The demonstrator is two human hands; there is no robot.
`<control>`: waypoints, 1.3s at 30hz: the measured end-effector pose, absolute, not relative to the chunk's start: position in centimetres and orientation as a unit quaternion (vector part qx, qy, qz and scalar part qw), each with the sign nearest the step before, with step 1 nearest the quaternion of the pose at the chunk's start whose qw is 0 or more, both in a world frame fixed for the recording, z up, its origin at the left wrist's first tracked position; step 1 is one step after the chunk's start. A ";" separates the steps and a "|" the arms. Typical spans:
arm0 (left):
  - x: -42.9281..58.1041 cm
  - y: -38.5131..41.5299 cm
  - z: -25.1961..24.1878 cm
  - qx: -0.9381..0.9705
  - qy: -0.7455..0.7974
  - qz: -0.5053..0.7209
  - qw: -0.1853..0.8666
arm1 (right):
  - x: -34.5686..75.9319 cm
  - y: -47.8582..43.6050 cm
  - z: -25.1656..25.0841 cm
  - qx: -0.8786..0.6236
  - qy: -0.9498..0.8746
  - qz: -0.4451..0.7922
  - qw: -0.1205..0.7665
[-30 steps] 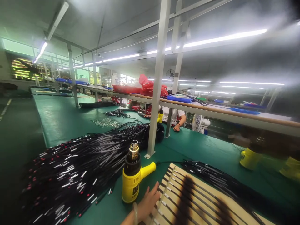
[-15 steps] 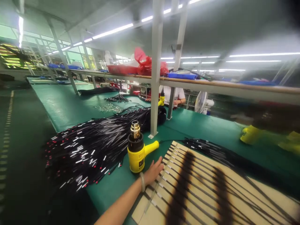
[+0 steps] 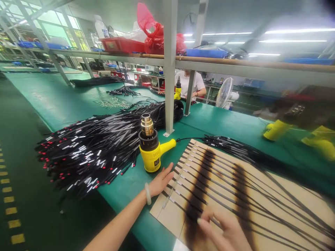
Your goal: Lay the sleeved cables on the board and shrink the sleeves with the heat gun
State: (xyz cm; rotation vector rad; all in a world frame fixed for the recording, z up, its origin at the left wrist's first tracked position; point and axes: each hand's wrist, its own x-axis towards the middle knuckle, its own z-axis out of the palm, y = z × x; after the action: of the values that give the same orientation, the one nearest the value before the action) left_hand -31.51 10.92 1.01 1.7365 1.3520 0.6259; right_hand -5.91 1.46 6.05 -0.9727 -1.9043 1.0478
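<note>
My left hand (image 3: 160, 181) lies with its fingers stretched out at the left edge of a scorched wooden board (image 3: 170, 215). Black cables (image 3: 222, 184) with short pale sleeves near their left ends run across this board in rows. My right hand (image 3: 222, 225) is low over the board, slightly blurred, with thumb and forefinger curled into a pinch by one of the lower cables. What lies between those fingertips is unclear. Just beyond my left hand a yellow heat gun (image 3: 150, 157) stands upright, its metal nozzle pointing up.
A large bundle of black cables (image 3: 104, 146) with white and red ends spreads over the green table (image 3: 209, 120) at left. A grey post (image 3: 169, 87) rises behind the heat gun. More cables (image 3: 230, 150) lie beyond the board. Another person (image 3: 193, 85) and a fan (image 3: 225, 92) are across the table.
My right hand has come into view from below, over the board. The view has tilted down. My left hand remains at the board's left edge, fingers spread.
</note>
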 end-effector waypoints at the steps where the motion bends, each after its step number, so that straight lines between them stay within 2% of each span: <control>1: -31.4 10.8 0.9 0.696 0.535 0.246 0.411 | -6.0 2.4 5.1 -0.421 -0.726 0.393 0.377; 3: -31.2 10.6 0.8 0.705 0.529 0.240 0.407 | -6.0 3.9 3.2 -0.477 -0.699 0.366 0.387; 8: -30.9 10.5 0.5 0.722 0.524 0.223 0.394 | -6.4 7.3 0.6 -0.480 -0.749 0.252 0.381; 15: -30.9 10.3 0.0 0.722 0.525 0.225 0.390 | -11.1 10.8 1.3 -0.533 -0.808 0.102 0.227; 19: -31.0 10.3 -0.6 0.716 0.532 0.234 0.387 | -12.7 11.7 1.3 -0.529 -0.822 0.083 0.193; 28: -31.1 10.3 -0.9 0.717 0.519 0.249 0.392 | -5.4 9.3 -0.2 -0.501 -0.792 0.130 0.324; 39: -31.1 10.3 -0.8 0.724 0.517 0.245 0.386 | -3.4 7.5 -2.0 -0.486 -0.822 0.046 0.295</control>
State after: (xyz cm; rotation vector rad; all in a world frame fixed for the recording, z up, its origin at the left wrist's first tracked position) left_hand -31.07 10.32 -0.77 1.8429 1.3176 0.6248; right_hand -3.41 7.49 -2.02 -1.2935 -2.1865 0.1224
